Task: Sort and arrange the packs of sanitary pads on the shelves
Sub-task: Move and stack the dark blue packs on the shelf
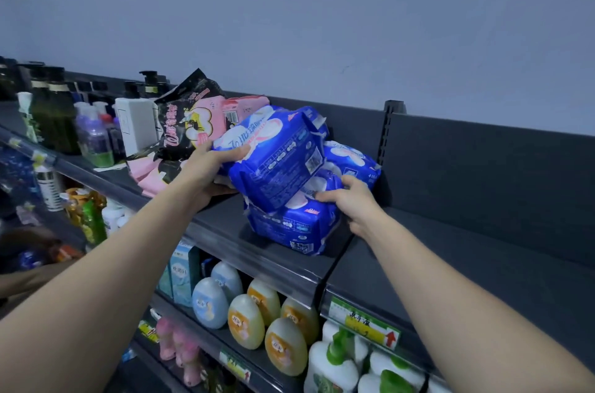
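Note:
Several blue packs of sanitary pads are heaped on the dark top shelf (225, 225). My left hand (209, 170) grips the topmost blue pack (277, 154) at its left end, thumb on top, and the pack sits tilted. My right hand (347, 199) reaches in from the right, its fingers pinching a lower blue pack (296, 225) in the pile. Another blue pack (354, 160) lies behind, against the shelf's back panel. To the left, black-and-pink packs (190, 122) lean in a loose pile.
Dark pump bottles (54, 109) and a white box (135, 125) stand further left on the top shelf. Its right section (483, 280) is bare. Egg-shaped bottles (248, 318) and green-capped white bottles (335, 363) fill the shelf below. A price tag (363, 321) hangs on the rail.

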{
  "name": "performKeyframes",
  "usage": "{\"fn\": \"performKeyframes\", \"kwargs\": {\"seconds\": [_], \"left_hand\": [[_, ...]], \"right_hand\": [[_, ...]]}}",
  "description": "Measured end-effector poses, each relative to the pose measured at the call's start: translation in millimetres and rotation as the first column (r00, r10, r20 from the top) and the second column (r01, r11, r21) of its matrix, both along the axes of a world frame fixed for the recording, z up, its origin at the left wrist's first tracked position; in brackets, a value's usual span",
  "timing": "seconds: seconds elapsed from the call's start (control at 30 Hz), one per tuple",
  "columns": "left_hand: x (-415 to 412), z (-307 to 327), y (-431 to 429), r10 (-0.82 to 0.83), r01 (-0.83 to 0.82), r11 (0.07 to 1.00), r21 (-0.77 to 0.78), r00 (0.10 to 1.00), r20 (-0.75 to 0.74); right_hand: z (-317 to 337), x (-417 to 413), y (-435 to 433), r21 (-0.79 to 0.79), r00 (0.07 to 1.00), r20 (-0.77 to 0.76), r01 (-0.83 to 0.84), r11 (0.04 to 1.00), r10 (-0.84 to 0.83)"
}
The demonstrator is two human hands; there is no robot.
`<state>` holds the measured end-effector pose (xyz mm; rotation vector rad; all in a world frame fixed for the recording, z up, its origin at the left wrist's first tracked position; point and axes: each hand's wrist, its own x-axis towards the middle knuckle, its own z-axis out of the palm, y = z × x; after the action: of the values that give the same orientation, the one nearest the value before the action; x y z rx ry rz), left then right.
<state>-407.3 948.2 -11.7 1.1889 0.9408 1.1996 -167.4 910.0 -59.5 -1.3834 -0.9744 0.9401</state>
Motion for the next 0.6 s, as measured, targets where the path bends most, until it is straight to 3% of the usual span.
{"fn": "performKeyframes", "kwargs": {"seconds": [0.17, 0.4, 0.6], "left_hand": [[-4.0, -11.1, 9.2, -0.063, 0.053, 0.993, 0.102, 0.994, 0.091], [-0.3, -33.4, 19.5, -0.192, 0.18, 0.957, 0.227, 0.981, 0.032], [24.5, -54.3, 18.5, -0.057, 0.209, 0.881, 0.425, 0.938, -0.343]], "right_hand": [[4.1, 28.4, -30.1, 0.219, 0.93, 0.301, 0.146, 0.965, -0.209], [-8.3, 71.4, -84.8, 0.326, 0.846, 0.386, 0.248, 0.912, -0.368], [-15.8, 79.3, -110.2, 0.328, 0.709, 0.546, 0.31, 0.892, -0.447]]}}
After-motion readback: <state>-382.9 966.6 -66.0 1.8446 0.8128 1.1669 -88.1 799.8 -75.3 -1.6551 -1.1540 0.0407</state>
